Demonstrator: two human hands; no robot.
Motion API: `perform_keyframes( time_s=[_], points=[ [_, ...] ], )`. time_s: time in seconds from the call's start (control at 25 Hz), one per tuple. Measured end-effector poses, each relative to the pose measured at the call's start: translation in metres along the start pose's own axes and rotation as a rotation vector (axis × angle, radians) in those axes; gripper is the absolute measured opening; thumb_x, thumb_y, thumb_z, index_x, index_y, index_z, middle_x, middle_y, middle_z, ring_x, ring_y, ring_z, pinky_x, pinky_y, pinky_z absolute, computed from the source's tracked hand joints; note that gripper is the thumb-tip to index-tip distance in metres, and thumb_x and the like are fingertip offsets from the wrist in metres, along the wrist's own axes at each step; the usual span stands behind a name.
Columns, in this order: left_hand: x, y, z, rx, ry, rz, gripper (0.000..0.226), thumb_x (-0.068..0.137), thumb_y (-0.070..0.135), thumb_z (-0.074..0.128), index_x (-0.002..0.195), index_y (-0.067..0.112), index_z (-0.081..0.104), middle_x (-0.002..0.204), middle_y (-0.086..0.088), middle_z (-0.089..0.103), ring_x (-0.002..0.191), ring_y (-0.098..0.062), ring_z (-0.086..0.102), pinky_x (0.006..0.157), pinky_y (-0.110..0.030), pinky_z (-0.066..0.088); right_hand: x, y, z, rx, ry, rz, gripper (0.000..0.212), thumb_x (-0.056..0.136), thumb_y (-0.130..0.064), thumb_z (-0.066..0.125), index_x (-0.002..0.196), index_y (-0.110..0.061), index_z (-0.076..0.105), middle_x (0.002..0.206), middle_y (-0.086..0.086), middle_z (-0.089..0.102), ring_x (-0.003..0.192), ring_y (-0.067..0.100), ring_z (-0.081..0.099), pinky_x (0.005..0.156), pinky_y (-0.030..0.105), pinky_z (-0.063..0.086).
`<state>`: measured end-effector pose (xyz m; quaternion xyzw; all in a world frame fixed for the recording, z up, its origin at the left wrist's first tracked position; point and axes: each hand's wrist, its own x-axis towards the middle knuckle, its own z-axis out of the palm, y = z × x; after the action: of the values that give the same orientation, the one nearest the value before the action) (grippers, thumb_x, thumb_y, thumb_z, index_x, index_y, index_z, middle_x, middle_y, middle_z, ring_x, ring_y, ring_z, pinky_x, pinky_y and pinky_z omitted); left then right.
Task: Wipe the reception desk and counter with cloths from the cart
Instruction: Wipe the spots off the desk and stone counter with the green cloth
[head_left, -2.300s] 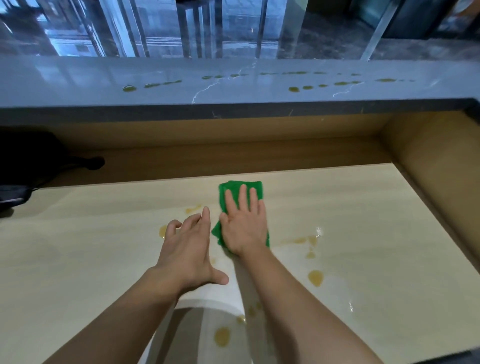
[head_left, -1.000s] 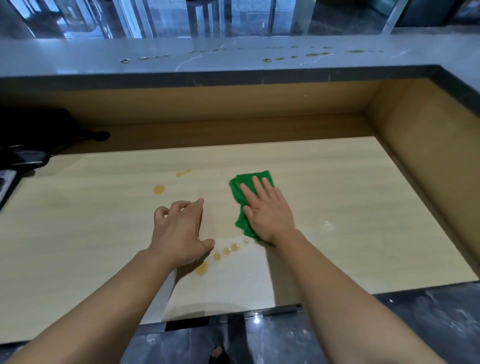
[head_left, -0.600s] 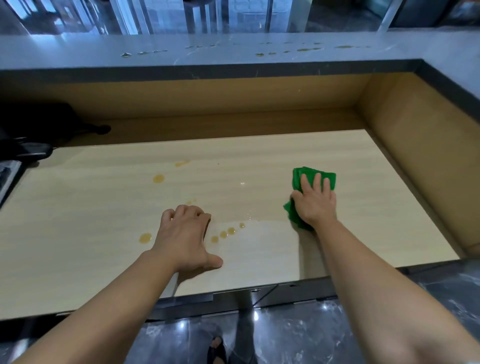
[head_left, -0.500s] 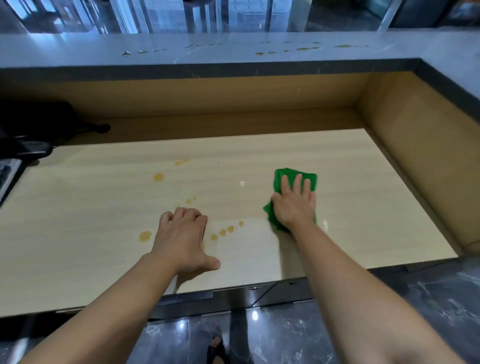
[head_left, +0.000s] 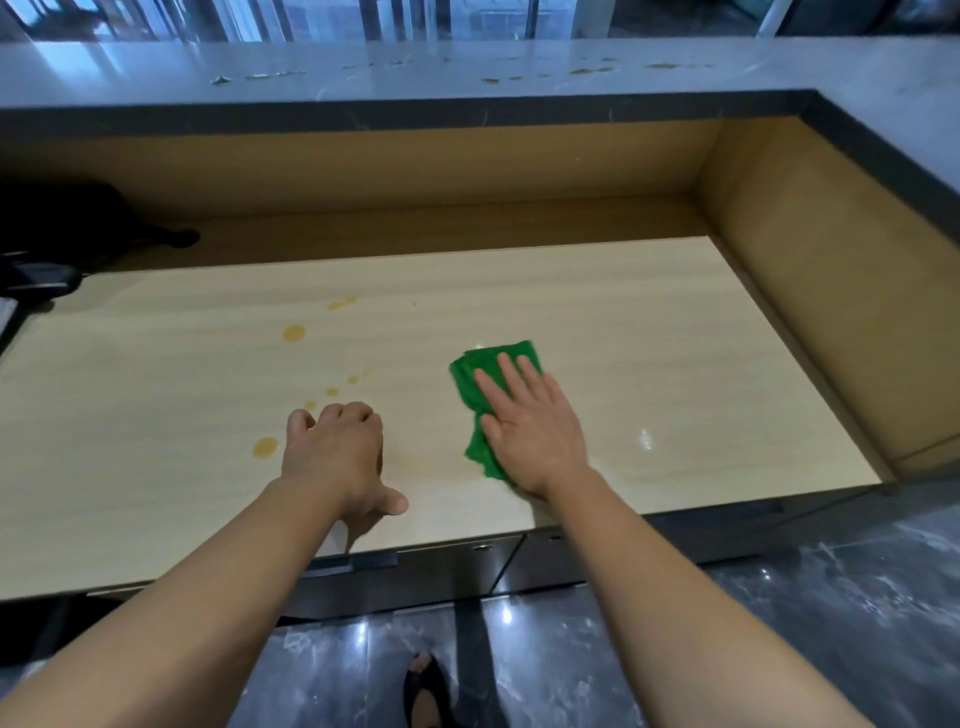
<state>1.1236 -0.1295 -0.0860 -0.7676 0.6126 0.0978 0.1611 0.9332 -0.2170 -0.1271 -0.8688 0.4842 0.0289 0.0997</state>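
floor (head_left: 779, 623): dark glossy stone below the desk's front edge; one foot (head_left: 428, 691) in a dark shoe shows between the forearms
left hand (head_left: 335, 457): rests on the desk near its front edge, fingers curled under, thumb out to the side, holding nothing
right hand (head_left: 535, 431): lies flat on the green cloth, fingers straight, pointing away and a little left, pressing it down
green cloth (head_left: 466, 387): folded, on the desk right of centre, near the left hand but apart from it; long axis runs near to far, far end leaning slightly right
desk (head_left: 675, 364): pale wood-grain top, tan panels at back and right
amber drops (head_left: 265, 447): left of the cloth, one beside the left hand, others further back
counter (head_left: 467, 57): grey raised ledge beyond, with small yellowish spots
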Motion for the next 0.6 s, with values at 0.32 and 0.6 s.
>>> perform_keyframes(
  time_s=[0.32,0.6],
  points=[
    [-0.003,-0.001,0.0,-0.011,-0.063,0.0,0.073,0.067,0.07,0.065,0.122,0.024,0.05,0.143,0.006,0.037,0.126,-0.015,0.043,0.112,-0.045,0.011,-0.039,0.111,-0.01,0.033,0.066,0.402,0.057,0.103,-0.041,0.022,0.155,-0.027,0.006,0.163,0.006,0.0,0.15,0.025,-0.003,0.121,0.04,0.005],
    [0.002,-0.003,0.005,0.05,-0.074,0.035,0.075,0.069,0.074,0.061,0.123,0.024,0.049,0.144,0.003,0.035,0.126,-0.017,0.044,0.117,-0.049,-0.004,-0.014,-0.057,0.018,0.031,0.084,0.411,0.059,0.102,-0.039,0.014,0.154,-0.022,-0.009,0.16,0.013,-0.014,0.148,0.035,-0.013,0.12,0.05,-0.001]
  ],
)
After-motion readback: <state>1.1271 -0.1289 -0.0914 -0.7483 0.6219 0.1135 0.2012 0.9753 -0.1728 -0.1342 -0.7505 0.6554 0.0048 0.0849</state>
